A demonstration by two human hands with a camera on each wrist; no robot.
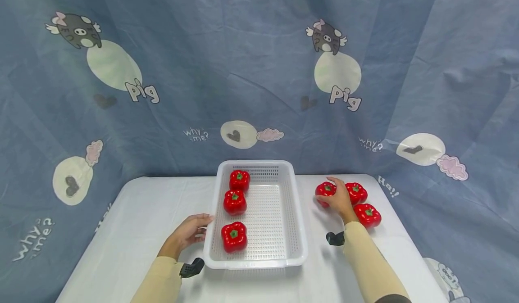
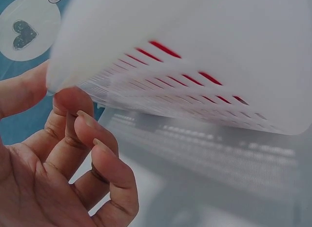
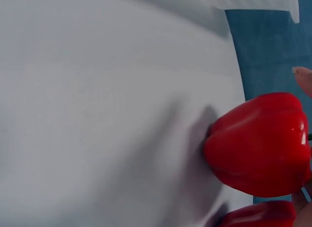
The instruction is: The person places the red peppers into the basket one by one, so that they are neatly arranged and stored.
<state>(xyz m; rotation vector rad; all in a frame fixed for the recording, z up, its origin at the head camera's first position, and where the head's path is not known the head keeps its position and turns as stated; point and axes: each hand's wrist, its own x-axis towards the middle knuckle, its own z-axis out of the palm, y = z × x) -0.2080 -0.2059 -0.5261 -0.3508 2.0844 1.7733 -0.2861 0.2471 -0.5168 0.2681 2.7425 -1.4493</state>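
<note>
A white plastic basket (image 1: pixel 302 231) stands mid-table. Inside, along its left side, lie three red bell peppers, a far one (image 1: pixel 240 177), a middle one (image 1: pixel 234 202) and a near one (image 1: pixel 234 237). My left hand (image 1: pixel 188 233) pinches the basket's left rim, thumb above and index finger beneath in the left wrist view. To the right of the basket, my right hand (image 1: pixel 341 201) spreads thumb and fingers around another red bell pepper (image 3: pixel 261 146) resting on the table. In the right wrist view the thumb tip (image 3: pixel 303 79) stands apart from that pepper; the other fingers are mostly hidden.
Two more red bell peppers, one farther back (image 1: pixel 357 192) and one nearer (image 1: pixel 368 215), sit close to my right hand and forearm. The white table (image 1: pixel 162 204) meets a blue printed curtain (image 1: pixel 182 69) at its back edge. Dark wrist straps are on both arms.
</note>
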